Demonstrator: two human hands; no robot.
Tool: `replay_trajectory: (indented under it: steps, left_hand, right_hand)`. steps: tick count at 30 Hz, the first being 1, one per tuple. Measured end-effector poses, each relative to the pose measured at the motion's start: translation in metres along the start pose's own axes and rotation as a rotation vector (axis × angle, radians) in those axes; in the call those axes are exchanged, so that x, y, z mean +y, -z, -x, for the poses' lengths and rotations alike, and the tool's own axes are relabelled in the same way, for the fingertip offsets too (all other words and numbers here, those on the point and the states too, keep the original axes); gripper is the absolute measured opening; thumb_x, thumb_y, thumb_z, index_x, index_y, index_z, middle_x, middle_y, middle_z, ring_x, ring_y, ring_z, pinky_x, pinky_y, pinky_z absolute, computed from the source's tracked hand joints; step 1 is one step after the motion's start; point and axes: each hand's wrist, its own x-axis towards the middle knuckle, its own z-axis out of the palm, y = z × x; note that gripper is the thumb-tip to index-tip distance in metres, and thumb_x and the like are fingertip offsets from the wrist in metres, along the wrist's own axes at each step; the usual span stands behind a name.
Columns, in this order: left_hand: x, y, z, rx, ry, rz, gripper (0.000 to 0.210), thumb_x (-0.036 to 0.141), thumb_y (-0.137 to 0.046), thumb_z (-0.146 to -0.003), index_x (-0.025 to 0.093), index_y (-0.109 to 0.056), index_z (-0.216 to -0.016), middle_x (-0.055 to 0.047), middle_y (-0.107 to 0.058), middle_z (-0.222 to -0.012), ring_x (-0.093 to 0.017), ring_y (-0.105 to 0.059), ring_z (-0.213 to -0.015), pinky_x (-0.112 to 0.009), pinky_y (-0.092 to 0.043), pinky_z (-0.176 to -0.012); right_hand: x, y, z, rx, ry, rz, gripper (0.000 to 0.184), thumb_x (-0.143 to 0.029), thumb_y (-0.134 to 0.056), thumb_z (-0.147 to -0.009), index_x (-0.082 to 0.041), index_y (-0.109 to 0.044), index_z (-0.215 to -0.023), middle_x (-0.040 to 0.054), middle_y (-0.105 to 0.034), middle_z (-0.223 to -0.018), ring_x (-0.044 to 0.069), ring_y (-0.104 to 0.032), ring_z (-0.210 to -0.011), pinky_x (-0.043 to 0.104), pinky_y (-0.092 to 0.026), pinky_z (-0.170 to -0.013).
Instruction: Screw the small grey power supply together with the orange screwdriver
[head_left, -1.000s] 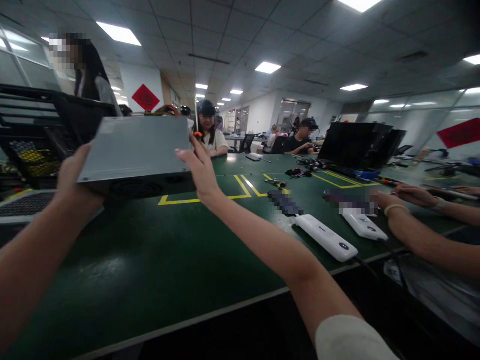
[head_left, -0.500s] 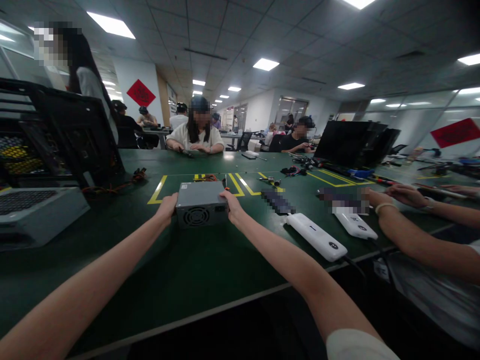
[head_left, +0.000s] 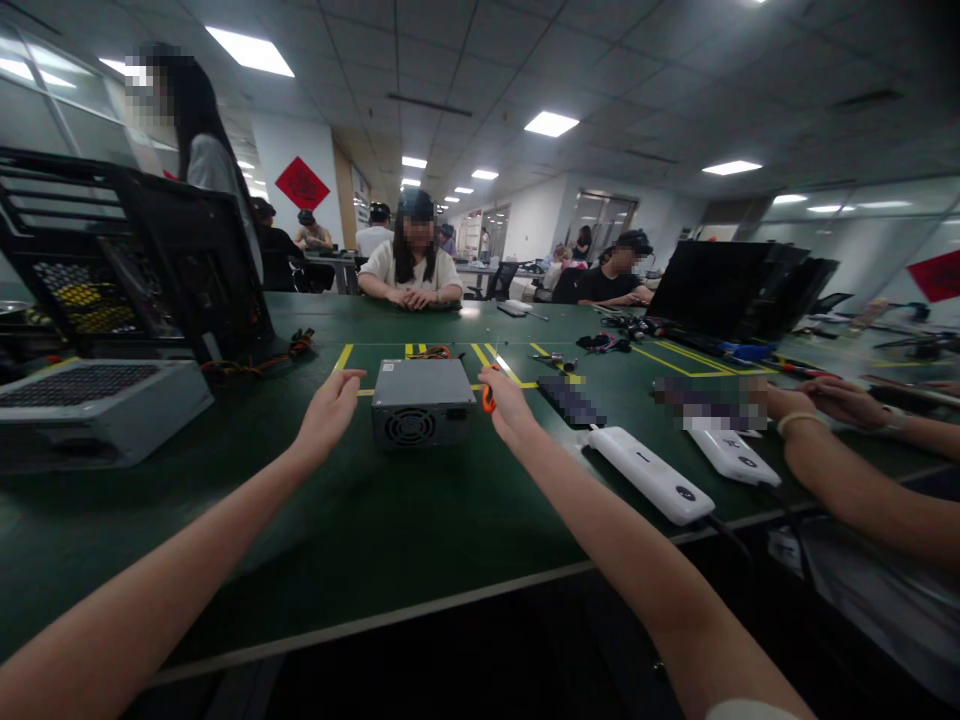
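— On the green table (head_left: 390, 520), what sits between the hands?
— A grey power supply unit (head_left: 424, 401), fan grille toward the camera, standing just before the yellow tape lines (head_left: 504, 368).
— And the left hand (head_left: 328, 411)?
— Just beside the unit's left side, apart from it, fingers loosely spread, holding nothing.
— The right hand (head_left: 508, 405)?
— Near the unit's right side, fingers curled around a small orange thing (head_left: 487, 399); what it is, I cannot tell.

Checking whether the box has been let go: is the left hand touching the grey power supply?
Apart. The head view shows green table between the left hand and the power supply.
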Motion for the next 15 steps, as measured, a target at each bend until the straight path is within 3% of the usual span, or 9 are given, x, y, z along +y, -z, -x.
replay_trajectory:
  steps: [3,5,7,11,15]
  left_hand:
    - [0.01,-0.002,0.029,-0.308,-0.25,-0.319,0.03,0.035,-0.036,-0.088,0.02,-0.058,-0.1,0.0,-0.054,-0.065,-0.015,-0.052,-0.06,-0.027,-0.039,-0.059]
    - [0.013,-0.016,0.044,-0.514,-0.402,-0.538,0.032,0.035,-0.03,-0.091,0.02,-0.054,-0.106,-0.003,-0.06,-0.077,-0.017,-0.056,-0.066,-0.03,-0.041,-0.063]
    - [0.013,-0.035,0.052,-0.63,-0.591,-0.732,0.032,0.028,-0.027,-0.092,0.019,-0.05,-0.112,-0.007,-0.062,-0.092,-0.019,-0.058,-0.079,-0.031,-0.043,-0.068]
    - [0.007,-0.063,0.055,-0.736,-0.934,-0.971,0.031,0.015,-0.032,-0.089,0.016,-0.048,-0.115,-0.009,-0.059,-0.102,-0.021,-0.054,-0.091,-0.032,-0.045,-0.073]
    - [0.0,-0.069,0.055,-0.734,-1.014,-1.067,0.029,0.014,-0.034,-0.089,0.016,-0.048,-0.115,-0.008,-0.057,-0.097,-0.021,-0.052,-0.088,-0.032,-0.046,-0.072]
  right_hand:
    - [-0.017,0.008,0.026,0.01,0.037,-0.081,0.025,-0.013,-0.052,-0.079,-0.019,-0.058,-0.102,0.0012,-0.057,-0.1,0.009,-0.056,-0.08,0.021,-0.047,-0.067]
    - [-0.023,0.008,0.047,-0.029,0.051,-0.121,0.025,-0.014,-0.055,-0.071,-0.021,-0.062,-0.095,-0.0007,-0.058,-0.097,0.008,-0.056,-0.074,0.019,-0.045,-0.062]
    - [-0.025,0.007,0.064,-0.064,0.053,-0.136,0.027,-0.015,-0.058,-0.064,-0.022,-0.065,-0.09,-0.0006,-0.059,-0.097,0.008,-0.056,-0.073,0.02,-0.044,-0.059]
    - [-0.018,0.006,0.073,-0.123,0.08,-0.054,0.034,-0.023,-0.062,-0.058,-0.022,-0.066,-0.092,0.0019,-0.061,-0.101,0.011,-0.058,-0.075,0.022,-0.044,-0.06]
    - [-0.006,0.008,0.053,-0.09,0.192,0.076,0.039,-0.026,-0.057,-0.062,-0.021,-0.063,-0.1,0.0035,-0.061,-0.102,0.012,-0.058,-0.076,0.023,-0.044,-0.061]
